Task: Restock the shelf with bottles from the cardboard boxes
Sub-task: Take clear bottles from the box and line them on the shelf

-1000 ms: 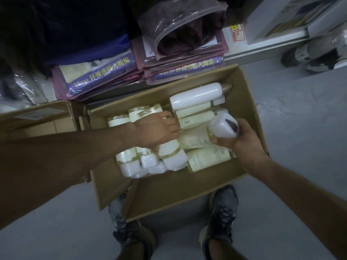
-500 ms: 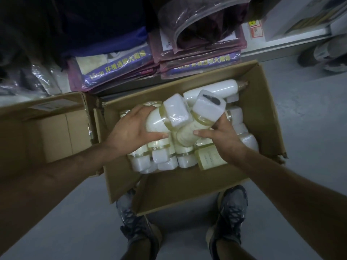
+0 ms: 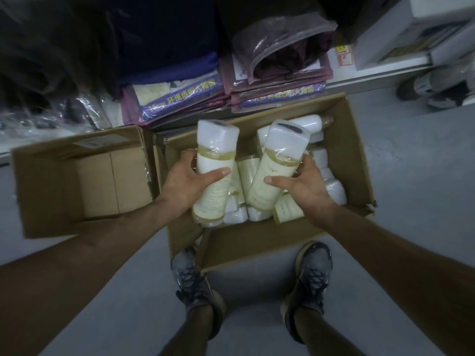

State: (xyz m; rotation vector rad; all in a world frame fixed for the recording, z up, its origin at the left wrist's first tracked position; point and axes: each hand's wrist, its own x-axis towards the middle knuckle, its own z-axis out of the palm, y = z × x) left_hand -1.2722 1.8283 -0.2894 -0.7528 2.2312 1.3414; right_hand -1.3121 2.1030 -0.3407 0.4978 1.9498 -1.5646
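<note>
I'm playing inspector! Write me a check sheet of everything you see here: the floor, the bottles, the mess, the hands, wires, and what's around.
Surface: grey floor, with two open cardboard boxes side by side.
Job's things: bottle box holds many wrapped bottles; second box sits beside it.
Clutter: plastic-wrapped packages stacked behind the boxes.
Grippers: left hand grips one bottle; right hand grips another bottle; both are above the bottle box.
Cables: nothing seen.
Surroundings: white shelf edge at upper right; the person's shoes by the bottle box.

Two cream bottles [image 3: 214, 160], perhaps shrink-wrapped, near upright over bottle-filled cardboard box [image 3: 354, 155]
</note>
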